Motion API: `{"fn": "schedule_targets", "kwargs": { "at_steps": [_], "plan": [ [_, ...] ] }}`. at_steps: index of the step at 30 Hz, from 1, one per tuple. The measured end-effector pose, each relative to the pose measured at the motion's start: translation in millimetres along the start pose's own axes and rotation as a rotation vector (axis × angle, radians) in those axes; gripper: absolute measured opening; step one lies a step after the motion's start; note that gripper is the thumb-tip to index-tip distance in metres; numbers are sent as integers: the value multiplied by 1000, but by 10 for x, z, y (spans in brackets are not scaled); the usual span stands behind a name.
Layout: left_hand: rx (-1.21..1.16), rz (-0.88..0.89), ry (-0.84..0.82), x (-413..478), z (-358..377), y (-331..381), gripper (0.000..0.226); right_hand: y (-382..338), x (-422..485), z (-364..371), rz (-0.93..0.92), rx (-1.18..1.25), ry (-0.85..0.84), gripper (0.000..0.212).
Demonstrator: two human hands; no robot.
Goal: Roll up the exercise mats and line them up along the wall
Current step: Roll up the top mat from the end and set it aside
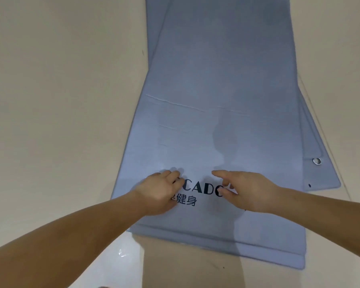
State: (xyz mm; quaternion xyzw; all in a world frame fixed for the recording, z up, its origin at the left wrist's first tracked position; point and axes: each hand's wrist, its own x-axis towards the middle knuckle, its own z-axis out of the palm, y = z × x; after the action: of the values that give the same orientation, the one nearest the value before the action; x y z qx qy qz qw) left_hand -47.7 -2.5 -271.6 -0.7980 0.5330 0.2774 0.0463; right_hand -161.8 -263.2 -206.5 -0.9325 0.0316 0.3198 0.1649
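Note:
Several blue-grey exercise mats lie flat in a loose stack on the floor, running away from me. The top mat carries black printed lettering near its close end. My left hand rests on the lettering's left part, fingers loosely bent. Just right of the print, my right hand hovers low over or touches the mat, its fingers spread and relaxed. A lower mat sticks out at the right, with a metal eyelet in its corner. Neither hand grips anything.
Smooth beige floor surrounds the stack on the left and right. A glossy reflection shows on the floor just before the mats' near edge. No wall is recognisable in view.

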Motion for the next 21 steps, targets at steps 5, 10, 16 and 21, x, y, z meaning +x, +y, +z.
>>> {"fn": "schedule_targets", "kwargs": {
  "at_steps": [5,10,16,21],
  "plan": [
    [107,36,-8,-25,282,260,93,-101,24,471,-8,43,-53,49],
    [264,22,5,5,482,352,112,-92,29,821,30,121,-49,53],
    [240,56,-64,-41,412,359,94,17,-171,1047,-50,-24,-39,61],
    [215,257,37,-205,181,296,39,-17,-330,1247,-234,-189,182,62]
  ]
}}
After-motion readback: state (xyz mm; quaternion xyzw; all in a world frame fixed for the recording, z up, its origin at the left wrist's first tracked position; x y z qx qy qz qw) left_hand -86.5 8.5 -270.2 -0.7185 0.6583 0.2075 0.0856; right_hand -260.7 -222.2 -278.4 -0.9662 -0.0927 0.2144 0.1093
